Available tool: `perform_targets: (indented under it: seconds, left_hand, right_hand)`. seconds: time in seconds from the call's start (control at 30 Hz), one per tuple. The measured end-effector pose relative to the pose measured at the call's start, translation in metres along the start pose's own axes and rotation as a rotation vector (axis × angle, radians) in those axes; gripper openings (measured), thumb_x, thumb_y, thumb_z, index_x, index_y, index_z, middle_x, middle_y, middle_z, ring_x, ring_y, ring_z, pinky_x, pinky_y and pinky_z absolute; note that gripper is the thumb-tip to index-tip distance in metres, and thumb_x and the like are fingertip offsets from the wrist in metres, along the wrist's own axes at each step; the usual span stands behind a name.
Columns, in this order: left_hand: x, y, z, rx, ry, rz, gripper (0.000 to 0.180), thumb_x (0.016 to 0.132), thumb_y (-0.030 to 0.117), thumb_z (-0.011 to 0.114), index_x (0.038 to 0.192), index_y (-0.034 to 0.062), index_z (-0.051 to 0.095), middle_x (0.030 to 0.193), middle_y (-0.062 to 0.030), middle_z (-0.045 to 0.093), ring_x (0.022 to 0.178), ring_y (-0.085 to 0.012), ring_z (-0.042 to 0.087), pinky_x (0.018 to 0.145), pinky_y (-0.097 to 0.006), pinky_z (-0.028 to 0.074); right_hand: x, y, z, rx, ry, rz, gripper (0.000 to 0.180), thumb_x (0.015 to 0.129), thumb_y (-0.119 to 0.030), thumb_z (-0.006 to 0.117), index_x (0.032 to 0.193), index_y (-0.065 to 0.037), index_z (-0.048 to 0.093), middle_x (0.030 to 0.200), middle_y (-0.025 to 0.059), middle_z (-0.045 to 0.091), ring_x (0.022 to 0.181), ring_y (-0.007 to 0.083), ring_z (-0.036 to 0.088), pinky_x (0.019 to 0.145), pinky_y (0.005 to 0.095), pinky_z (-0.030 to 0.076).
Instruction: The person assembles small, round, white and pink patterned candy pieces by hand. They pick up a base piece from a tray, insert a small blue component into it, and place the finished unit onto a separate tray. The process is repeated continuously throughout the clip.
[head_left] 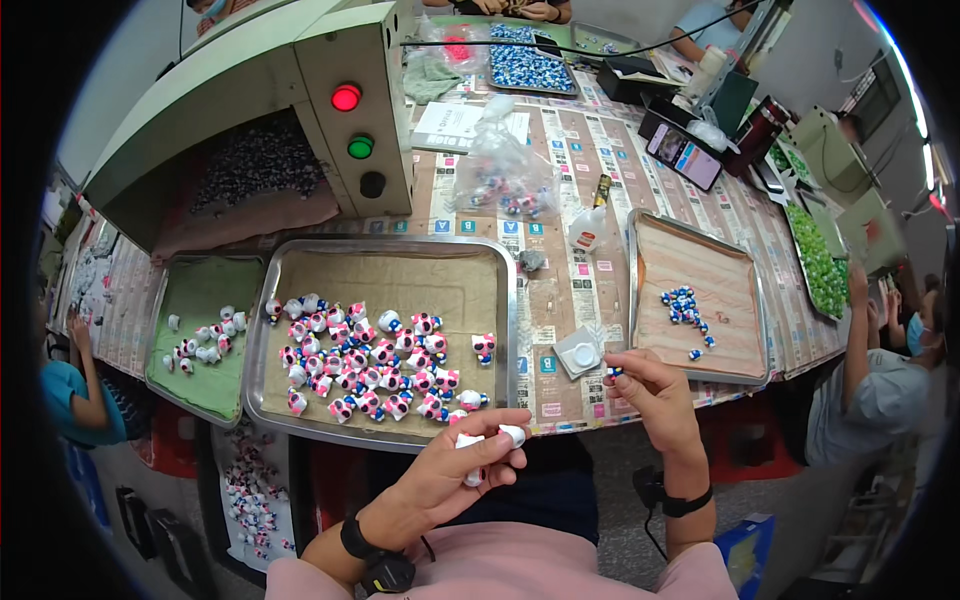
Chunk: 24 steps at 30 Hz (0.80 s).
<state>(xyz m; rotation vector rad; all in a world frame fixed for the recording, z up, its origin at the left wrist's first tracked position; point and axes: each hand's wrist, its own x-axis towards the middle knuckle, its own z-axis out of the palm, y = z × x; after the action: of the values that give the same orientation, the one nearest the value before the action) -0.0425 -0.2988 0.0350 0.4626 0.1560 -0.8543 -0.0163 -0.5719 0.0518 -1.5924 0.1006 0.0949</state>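
My left hand [450, 475] is closed around a few small white figurine heads [512, 436], just in front of the large tray's near edge. Between the thumb and fingers of my right hand [655, 395] is a tiny blue figurine body [613, 372]. Close beside it, on the table, a small white dish [580, 353] rests on a pale square. To the left, a metal tray [400, 262] lined with brown paper carries many white, pink and blue figurines [370, 365]. On the right, an orange-lined tray [690, 250] bears several blue pieces [682, 305].
A green-lined tray [190, 285] with white heads lies at far left. Behind stands a beige machine [350, 60] with red and green lights. A small bottle [588, 228], a plastic bag [505, 180] and a phone [685, 155] are farther back. Co-workers [895, 370] sit at both sides.
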Motion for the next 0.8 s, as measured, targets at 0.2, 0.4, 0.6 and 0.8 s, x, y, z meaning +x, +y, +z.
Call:
perform_targets:
  seconds: [0.2, 0.4, 0.6, 0.8]
  left_hand:
    - [0.002, 0.003, 0.018, -0.037, 0.065, -0.007, 0.042, 0.096, 0.01, 0.053, 0.136, 0.0004, 0.044, 0.114, -0.0114, 0.059, 0.095, -0.0156, 0.064, 0.081, -0.026, 0.057]
    - [0.001, -0.003, 0.011, -0.046, 0.011, -0.009, 0.041, 0.096, 0.01, 0.054, 0.134, -0.0019, 0.045, 0.115, -0.0127, 0.059, 0.096, -0.0179, 0.062, 0.076, -0.026, 0.056]
    - [0.003, -0.006, 0.009, -0.044, -0.028, 0.0, 0.037, 0.095, 0.012, 0.057, 0.13, 0.0018, 0.05, 0.113, -0.0123, 0.06, 0.093, -0.0166, 0.062, 0.07, -0.024, 0.054]
    - [0.007, -0.006, 0.02, 0.027, 0.107, 0.015, 0.032, 0.095, 0.01, 0.057, 0.126, 0.003, 0.052, 0.109, -0.0096, 0.061, 0.093, -0.0144, 0.063, 0.065, -0.021, 0.051]
  right_hand:
    - [0.006, 0.006, 0.004, -0.298, 0.068, -0.154, 0.021, 0.083, 0.004, 0.065, 0.104, 0.004, 0.067, 0.096, 0.0058, 0.061, 0.085, 0.0122, 0.062, 0.069, 0.0228, 0.05]
    - [0.016, 0.0, 0.025, -0.685, 0.099, -0.365, 0.015, 0.08, 0.003, 0.067, 0.095, 0.001, 0.069, 0.086, 0.01, 0.063, 0.079, 0.0187, 0.063, 0.068, 0.0271, 0.05]
    - [0.023, 0.002, 0.025, -0.94, 0.084, -0.468, 0.014, 0.078, -0.001, 0.068, 0.092, 0.0, 0.069, 0.083, 0.0119, 0.063, 0.076, 0.0261, 0.063, 0.066, 0.0331, 0.049]
    - [0.019, -0.004, 0.026, -0.795, 0.091, -0.385, 0.013, 0.078, -0.002, 0.069, 0.091, -0.001, 0.069, 0.084, 0.0123, 0.064, 0.077, 0.0265, 0.063, 0.065, 0.0339, 0.05]
